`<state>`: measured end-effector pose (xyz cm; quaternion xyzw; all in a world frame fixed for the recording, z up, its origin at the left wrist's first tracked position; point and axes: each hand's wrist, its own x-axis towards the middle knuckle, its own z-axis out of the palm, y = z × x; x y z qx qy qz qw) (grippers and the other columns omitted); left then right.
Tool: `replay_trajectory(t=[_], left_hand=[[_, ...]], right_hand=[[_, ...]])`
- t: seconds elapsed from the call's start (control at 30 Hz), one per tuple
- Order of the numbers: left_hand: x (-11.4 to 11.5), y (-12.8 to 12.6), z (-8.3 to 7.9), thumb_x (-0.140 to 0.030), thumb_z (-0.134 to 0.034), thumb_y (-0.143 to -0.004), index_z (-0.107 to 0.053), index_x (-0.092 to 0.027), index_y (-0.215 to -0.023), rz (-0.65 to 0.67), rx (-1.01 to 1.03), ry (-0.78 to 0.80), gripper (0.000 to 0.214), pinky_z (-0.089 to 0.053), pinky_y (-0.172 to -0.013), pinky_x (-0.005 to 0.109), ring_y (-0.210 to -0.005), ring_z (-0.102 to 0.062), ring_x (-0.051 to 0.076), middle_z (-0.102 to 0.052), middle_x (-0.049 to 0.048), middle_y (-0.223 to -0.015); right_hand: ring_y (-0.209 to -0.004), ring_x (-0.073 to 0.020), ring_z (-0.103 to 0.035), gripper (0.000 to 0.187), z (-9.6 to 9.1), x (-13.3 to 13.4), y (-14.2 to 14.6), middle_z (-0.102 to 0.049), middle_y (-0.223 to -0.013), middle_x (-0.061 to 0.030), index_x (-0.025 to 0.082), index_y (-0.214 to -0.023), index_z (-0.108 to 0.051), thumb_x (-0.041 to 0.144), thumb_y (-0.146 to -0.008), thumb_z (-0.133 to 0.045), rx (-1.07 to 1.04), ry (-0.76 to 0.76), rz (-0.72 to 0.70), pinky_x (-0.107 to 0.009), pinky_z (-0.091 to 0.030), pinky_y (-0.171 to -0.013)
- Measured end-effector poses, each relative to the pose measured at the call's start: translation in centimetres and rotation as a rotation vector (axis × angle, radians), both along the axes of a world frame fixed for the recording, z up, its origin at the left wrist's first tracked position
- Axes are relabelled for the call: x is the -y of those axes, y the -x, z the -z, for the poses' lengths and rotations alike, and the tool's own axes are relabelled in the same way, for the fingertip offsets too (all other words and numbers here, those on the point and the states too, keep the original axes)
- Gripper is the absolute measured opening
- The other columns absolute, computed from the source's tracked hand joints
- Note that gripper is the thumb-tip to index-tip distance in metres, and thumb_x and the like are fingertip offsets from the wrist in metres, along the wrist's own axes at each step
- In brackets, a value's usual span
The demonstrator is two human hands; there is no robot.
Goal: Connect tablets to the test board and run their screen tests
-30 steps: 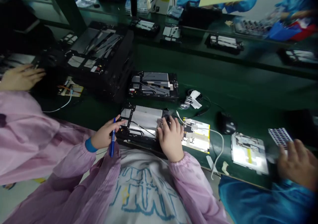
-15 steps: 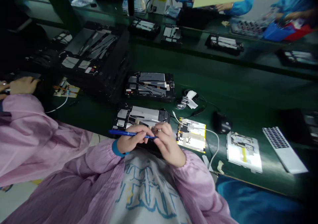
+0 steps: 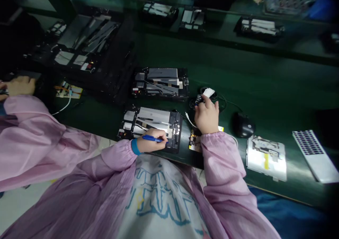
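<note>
Dark green workbench (image 3: 238, 69) holds an opened black-framed device (image 3: 153, 114), lying flat near its front edge. Fingers of the left hand (image 3: 151, 145) pinch a blue pen (image 3: 149, 138) above it. The right hand (image 3: 207, 119) reaches toward a white tag (image 3: 209, 92); its grip cannot be told. Beyond lies another opened device (image 3: 162, 82); rightward, a black mouse (image 3: 243, 125).

Pink sleeves (image 3: 225, 168), gathered cuffs (image 3: 212, 135), blue wristband (image 3: 135, 146); white shirt (image 3: 153, 228), blue-outlined lettering (image 3: 159, 200)

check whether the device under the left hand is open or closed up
Open: the device has its silver inner panels uncovered, facing up beyond the left hand.
</note>
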<state>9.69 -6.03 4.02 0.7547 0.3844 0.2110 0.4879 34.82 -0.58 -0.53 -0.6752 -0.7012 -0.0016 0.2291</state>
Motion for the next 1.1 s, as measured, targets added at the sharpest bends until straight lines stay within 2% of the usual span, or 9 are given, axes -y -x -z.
replay_trajectory(t=[0.23, 0.3, 0.4, 0.47, 0.73, 0.83, 0.93, 1.0, 1.1], left_hand=[[-0.1, 0.0, 0.2, -0.012, -0.057, -0.068, -0.058, -0.015, -0.063, 0.023, 0.014, 0.011, 0.006, -0.04, -0.058, 0.022, -0.059, -0.056, 0.011, -0.063, 0.0015, -0.063], [0.0, 0.4, 0.4, -0.016, -0.058, -0.07, -0.057, -0.015, -0.065, -0.025, 0.113, 0.079, 0.005, -0.043, -0.058, 0.023, -0.061, -0.058, 0.012, -0.063, 0.0027, -0.066], [0.1, 1.1, 0.6, -0.026, -0.06, -0.076, -0.052, -0.016, -0.071, -0.14, 0.348, 0.239, 0.014, -0.044, -0.053, 0.022, -0.058, -0.058, 0.011, -0.062, 0.0029, -0.071], [0.2, 1.5, 0.6, -0.033, -0.061, -0.078, -0.05, -0.016, -0.073, -0.193, 0.463, 0.311, 0.021, -0.041, -0.048, 0.02, -0.053, -0.056, 0.009, -0.06, 0.0022, -0.072], [0.2, 1.4, 1.2, -0.035, -0.064, -0.079, -0.051, -0.015, -0.072, -0.111, 0.472, 0.279, 0.024, -0.044, -0.05, 0.019, -0.056, -0.056, 0.008, -0.06, 0.0026, -0.072], [0.4, 1.6, 0.7, -0.031, -0.064, -0.079, -0.055, -0.014, -0.074, -0.012, 0.403, 0.239, 0.02, -0.047, -0.055, 0.021, -0.058, -0.058, 0.008, -0.062, 0.0039, -0.076], [0.2, 3.3, -0.2, -0.03, -0.069, -0.075, -0.06, -0.014, -0.078, 0.044, 0.329, 0.22, 0.018, -0.05, -0.061, 0.024, -0.065, -0.063, 0.012, -0.066, 0.0051, -0.078], [-0.3, 5.3, -0.6, -0.031, -0.069, -0.075, -0.061, -0.015, -0.079, -0.118, 0.362, 0.179, 0.019, -0.052, -0.066, 0.027, -0.071, -0.065, 0.015, -0.068, 0.0057, -0.079], [-1.7, 9.0, -0.1, -0.037, -0.064, -0.079, -0.058, -0.018, -0.077, -0.658, 0.512, 0.045, 0.02, -0.052, -0.07, 0.032, -0.07, -0.065, 0.016, -0.065, 0.002, -0.071]], right_hand=[[-0.13, -0.0324, -0.04, 0.026, -2.9, 1.8, 1.4, -0.048, -0.137, -0.0173, 0.016, -0.092, -0.06, 0.03, -0.093, -0.038, -0.123, -0.023, -0.04, -0.059, -0.029, -0.106], [-0.124, -0.0291, -0.046, 0.026, -3.7, 3.6, 2.6, -0.054, -0.129, -0.016, 0.018, -0.089, -0.061, 0.033, -0.093, -0.04, -0.256, -0.024, -0.194, -0.051, -0.038, -0.102], [-0.104, -0.0234, -0.058, 0.025, -4.4, 6.5, 4.5, -0.065, -0.109, -0.0107, 0.021, -0.091, -0.062, 0.035, -0.095, -0.042, -0.42, 0.125, -0.496, -0.043, -0.046, -0.092], [-0.099, -0.0225, -0.059, 0.026, -4.4, 7.9, 5.4, -0.067, -0.102, -0.0086, 0.022, -0.095, -0.063, 0.035, -0.096, -0.04, -0.471, 0.221, -0.582, -0.042, -0.047, -0.088], [-0.094, -0.0217, -0.057, 0.028, -3.8, 8.9, 7.0, -0.066, -0.096, -0.0073, 0.022, -0.095, -0.064, 0.036, -0.096, -0.04, -0.424, 0.227, -0.597, -0.042, -0.044, -0.089], [-0.092, -0.0211, -0.056, 0.03, -4.1, 9.3, 7.7, -0.064, -0.091, -0.0068, 0.022, -0.09, -0.066, 0.036, -0.096, -0.04, -0.434, 0.211, -0.617, -0.04, -0.045, -0.087], [-0.101, -0.0227, -0.055, 0.027, -4.1, 10.0, 7.9, -0.062, -0.104, -0.0085, 0.023, -0.091, -0.067, 0.04, -0.093, -0.046, -0.426, 0.175, -0.554, -0.041, -0.046, -0.089], [-0.109, -0.026, -0.052, 0.028, -3.7, 10.4, 7.6, -0.058, -0.114, -0.0118, 0.022, -0.097, -0.065, 0.044, -0.091, -0.049, -0.378, 0.119, -0.378, -0.046, -0.044, -0.093], [-0.114, -0.0327, -0.05, 0.042, -2.2, 11.0, 7.0, -0.056, -0.117, -0.0183, 0.017, -0.111, -0.06, 0.051, -0.09, -0.047, -0.262, 0.068, -0.045, -0.058, -0.04, -0.096]])
